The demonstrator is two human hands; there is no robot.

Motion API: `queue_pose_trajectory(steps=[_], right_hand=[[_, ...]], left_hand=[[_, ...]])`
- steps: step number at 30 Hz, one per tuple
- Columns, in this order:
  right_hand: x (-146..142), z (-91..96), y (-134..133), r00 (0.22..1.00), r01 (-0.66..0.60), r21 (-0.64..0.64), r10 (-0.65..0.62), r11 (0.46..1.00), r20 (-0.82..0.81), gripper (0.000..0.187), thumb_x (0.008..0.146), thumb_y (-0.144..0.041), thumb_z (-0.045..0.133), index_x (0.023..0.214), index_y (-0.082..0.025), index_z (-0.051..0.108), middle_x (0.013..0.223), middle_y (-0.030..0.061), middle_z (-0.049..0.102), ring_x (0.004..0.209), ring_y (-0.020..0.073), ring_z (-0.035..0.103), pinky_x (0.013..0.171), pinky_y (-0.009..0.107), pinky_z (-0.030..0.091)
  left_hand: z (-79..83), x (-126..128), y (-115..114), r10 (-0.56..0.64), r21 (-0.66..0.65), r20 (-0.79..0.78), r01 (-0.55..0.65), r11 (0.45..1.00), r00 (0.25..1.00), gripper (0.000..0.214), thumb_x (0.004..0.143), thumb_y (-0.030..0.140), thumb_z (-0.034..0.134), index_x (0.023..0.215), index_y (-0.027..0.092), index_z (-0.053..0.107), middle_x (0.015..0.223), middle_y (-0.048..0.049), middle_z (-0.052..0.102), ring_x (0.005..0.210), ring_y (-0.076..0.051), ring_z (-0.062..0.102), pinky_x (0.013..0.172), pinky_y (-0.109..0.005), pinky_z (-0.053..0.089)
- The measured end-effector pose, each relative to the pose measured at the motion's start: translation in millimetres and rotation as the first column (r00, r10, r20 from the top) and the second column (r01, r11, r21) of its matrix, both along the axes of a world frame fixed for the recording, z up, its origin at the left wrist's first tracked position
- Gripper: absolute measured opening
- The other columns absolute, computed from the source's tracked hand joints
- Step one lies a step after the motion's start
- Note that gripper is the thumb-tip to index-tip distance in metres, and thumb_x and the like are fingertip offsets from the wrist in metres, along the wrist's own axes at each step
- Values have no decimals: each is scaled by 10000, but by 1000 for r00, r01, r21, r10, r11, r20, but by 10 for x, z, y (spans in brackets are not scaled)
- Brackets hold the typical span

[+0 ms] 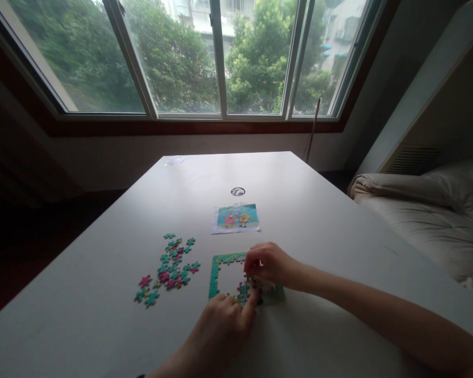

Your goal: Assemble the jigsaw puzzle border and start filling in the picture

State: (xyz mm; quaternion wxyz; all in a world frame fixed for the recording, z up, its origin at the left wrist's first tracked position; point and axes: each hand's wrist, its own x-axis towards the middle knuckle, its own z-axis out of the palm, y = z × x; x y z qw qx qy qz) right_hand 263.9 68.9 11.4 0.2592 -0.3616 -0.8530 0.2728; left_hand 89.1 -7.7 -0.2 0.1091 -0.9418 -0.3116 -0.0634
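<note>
A partly assembled jigsaw puzzle (pixel 216 273) with a teal border lies on the white table (pixel 319 210) in front of me. My right hand (pixel 270 265) hovers over its right half, fingers curled and pinched near the upper edge. My left hand (pixel 224 320) rests at the puzzle's lower edge, with fingertips pressing on pieces near the bottom middle. Whether either hand holds a piece is hidden. Several loose teal and pink pieces (pixel 169 268) lie scattered to the left of the puzzle.
A small printed reference picture (pixel 235 218) lies beyond the puzzle, with a round cable hole (pixel 238 191) farther back. A cushioned sofa (pixel 429 210) stands at the right of the table. Large windows (pixel 220 58) fill the far wall.
</note>
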Motion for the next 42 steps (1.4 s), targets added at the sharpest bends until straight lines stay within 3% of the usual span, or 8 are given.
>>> queue_pose_trajectory(steps=[11,29,42], right_hand=[[-1,2,4,1000,-6,5,6,1000,30,119,652,-50,619,681,-145,685,652,8,645,573,89,549,558,163,408],[10,19,9,998,-9,24,8,1000,57,123,652,-41,619,674,-141,686,652,13,651,578,93,552,568,167,410],[48,23,65,994,-40,61,33,997,105,147,659,-37,597,673,-153,686,663,13,666,603,103,577,596,178,421]], left_hand=[[-5,0,14,4,11,-21,-4,1000,1000,406,755,59,553,1154,114,508,576,16,622,482,-144,589,503,-246,452],[-28,-5,9,-4,-9,-16,3,1000,1000,436,742,30,554,1168,99,488,584,15,623,485,-164,588,496,-279,458],[-10,-8,20,-3,-21,-43,2,1000,999,449,739,24,516,1178,103,471,587,13,622,502,-142,588,509,-241,434]])
